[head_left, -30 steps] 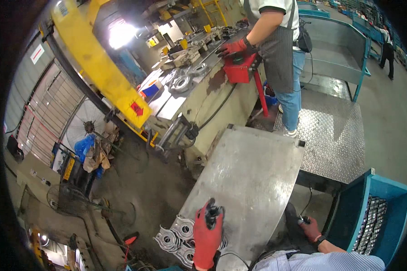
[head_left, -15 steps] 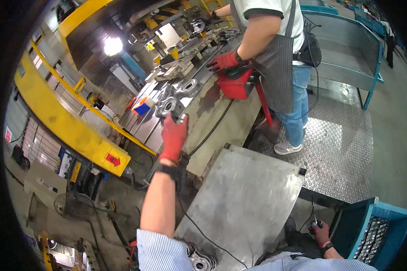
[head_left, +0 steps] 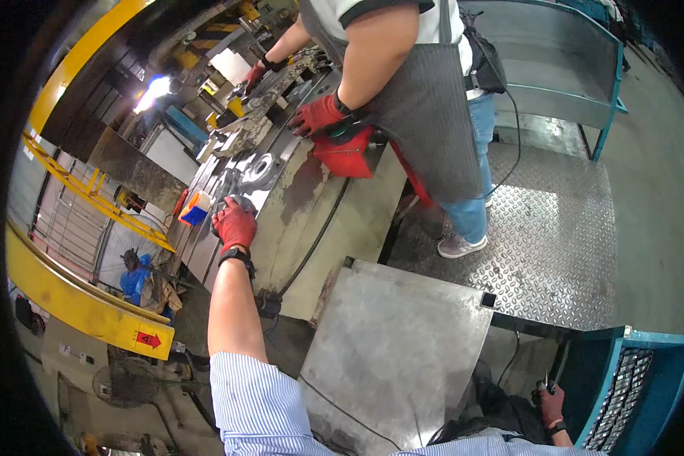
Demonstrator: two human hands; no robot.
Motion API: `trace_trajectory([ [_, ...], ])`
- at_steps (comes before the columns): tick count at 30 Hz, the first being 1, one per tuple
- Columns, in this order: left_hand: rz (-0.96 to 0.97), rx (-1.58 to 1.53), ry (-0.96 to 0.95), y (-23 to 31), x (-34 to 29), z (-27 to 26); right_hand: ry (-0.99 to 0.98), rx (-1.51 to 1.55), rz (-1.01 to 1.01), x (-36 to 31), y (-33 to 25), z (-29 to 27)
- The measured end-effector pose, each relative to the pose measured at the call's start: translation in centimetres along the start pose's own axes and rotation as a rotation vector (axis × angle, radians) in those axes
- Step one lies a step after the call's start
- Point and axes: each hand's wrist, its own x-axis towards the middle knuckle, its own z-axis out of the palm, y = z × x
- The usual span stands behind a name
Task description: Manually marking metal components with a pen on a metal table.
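My left hand (head_left: 235, 226), in a red glove, reaches far out to the edge of the machine bed. Its fingers curl over a grey metal casting (head_left: 243, 202), which they mostly cover. Just beyond lies a ring-shaped metal casting (head_left: 260, 169) on the shiny bed (head_left: 287, 146). An orange, white and blue block (head_left: 196, 207) stands left of that hand. Low at the right, my right hand (head_left: 551, 404), also red-gloved, is closed around a small dark tool with a thin upright tip (head_left: 546, 378); its exact kind is unclear.
A co-worker in a dark apron (head_left: 433, 129) stands ahead, one gloved hand (head_left: 319, 115) at a red control box (head_left: 349, 154). Before me is a metal table (head_left: 395, 334). A blue bin (head_left: 665, 380) of metal pieces stands right, and a yellow beam (head_left: 83, 304) crosses left.
The view has shifted, with the scene sliding leftward. My left hand now lies over a casting at the bed's edge. My right hand still holds the small tool, its tip now upright.
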Motion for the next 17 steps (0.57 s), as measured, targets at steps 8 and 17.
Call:
trace_trajectory([
  [8,0.262,-0.085,0.249,-2.4,-3.4,0.2,-0.023,-0.254,-0.185,-1.4,-4.0,1.1],
  [17,0.023,-0.906,0.364,-7.4,-17.0,-7.6,-0.355,-0.139,-0.080,-1.0,-3.1,4.2],
])
